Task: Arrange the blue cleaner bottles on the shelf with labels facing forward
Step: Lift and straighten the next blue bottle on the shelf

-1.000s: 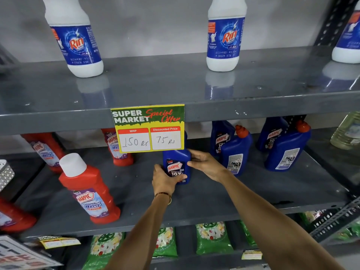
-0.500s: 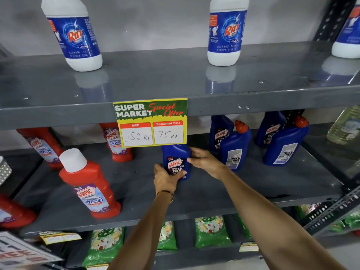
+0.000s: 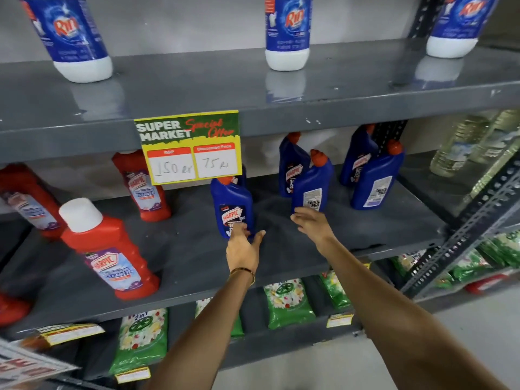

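Grey metal shelf [image 3: 281, 257], middle tier: five blue cleaner bottles on it, all upright. Red Harpic bottles [image 3: 112, 257] at left end, white Rin bottles [image 3: 287, 32] on tier above, green pouches [image 3: 287, 302] on tier below. Yellow-green price sign [image 3: 190, 146] clipped to upper shelf edge, covering top of front-centre blue bottle [image 3: 232, 206]; Harpic label forward. Next blue bottle [image 3: 312, 182] to its right shows back label, one [image 3: 292, 164] behind it label forward. Right pair: front [image 3: 375, 178] back label out, rear [image 3: 358, 157] label forward. Left hand [image 3: 243, 249] at base of front-centre bottle, fingers spread, fingertips touching its lower front, no grip. Right hand [image 3: 311, 223] just below back-label bottle, fingers loosely spread, holding nothing; contact unclear.
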Tool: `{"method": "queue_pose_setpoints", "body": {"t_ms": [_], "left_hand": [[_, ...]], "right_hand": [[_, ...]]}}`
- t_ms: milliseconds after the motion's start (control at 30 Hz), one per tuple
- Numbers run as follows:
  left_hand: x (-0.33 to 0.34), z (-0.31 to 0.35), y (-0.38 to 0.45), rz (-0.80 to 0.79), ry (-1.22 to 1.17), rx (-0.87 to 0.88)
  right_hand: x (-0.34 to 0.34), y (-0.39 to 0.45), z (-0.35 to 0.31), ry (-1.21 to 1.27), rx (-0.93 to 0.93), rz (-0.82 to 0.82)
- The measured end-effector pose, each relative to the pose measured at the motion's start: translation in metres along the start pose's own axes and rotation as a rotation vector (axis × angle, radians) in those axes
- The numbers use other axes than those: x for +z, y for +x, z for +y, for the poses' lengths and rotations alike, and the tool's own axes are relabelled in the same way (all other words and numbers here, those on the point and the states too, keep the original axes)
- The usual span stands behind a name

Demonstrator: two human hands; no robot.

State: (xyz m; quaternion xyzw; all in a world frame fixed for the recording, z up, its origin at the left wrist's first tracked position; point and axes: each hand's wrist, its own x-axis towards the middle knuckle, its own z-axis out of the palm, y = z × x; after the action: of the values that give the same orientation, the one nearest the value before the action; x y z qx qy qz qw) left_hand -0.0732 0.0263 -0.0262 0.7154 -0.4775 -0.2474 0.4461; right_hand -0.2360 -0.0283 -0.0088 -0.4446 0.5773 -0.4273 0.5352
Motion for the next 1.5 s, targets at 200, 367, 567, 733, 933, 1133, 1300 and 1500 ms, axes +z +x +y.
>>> {"method": "queue_pose_setpoints", "body": {"t_ms": [200, 367, 567, 733, 933, 1133, 1300, 1500], "left_hand": [[0.042, 0.028, 0.006, -0.153, 0.005, 0.041], [0.081, 0.051, 0.029, -0.298, 0.004, -0.030], [0.111, 0.073, 0.056, -0.368, -0.033, -0.070], [0.123, 0.077, 0.058, -0.332, -0.068, -0.096], [0.121, 0.072, 0.054, -0.288, -0.156, -0.094], [0.120, 0.070, 0.041, -0.149, -0.188, -0.042], [0.131, 0.086, 0.027, 0.033, -0.042, 0.065], [0.115, 0.088, 0.031, -0.260, -0.095, 0.068]], "right_hand": [[-0.054, 0.020, 0.009, -0.207, 0.040, 0.288], [-0.081, 0.048, -0.003, -0.316, 0.040, 0.197], [-0.099, 0.080, -0.020, -0.371, -0.045, -0.201], [-0.103, 0.093, -0.017, -0.358, -0.110, -0.296], [-0.107, 0.095, -0.012, -0.322, -0.160, -0.344], [-0.110, 0.088, -0.023, -0.141, -0.181, -0.351], [-0.094, 0.076, -0.033, -0.014, -0.164, -0.403], [-0.099, 0.074, -0.035, -0.038, -0.199, -0.402]]}}
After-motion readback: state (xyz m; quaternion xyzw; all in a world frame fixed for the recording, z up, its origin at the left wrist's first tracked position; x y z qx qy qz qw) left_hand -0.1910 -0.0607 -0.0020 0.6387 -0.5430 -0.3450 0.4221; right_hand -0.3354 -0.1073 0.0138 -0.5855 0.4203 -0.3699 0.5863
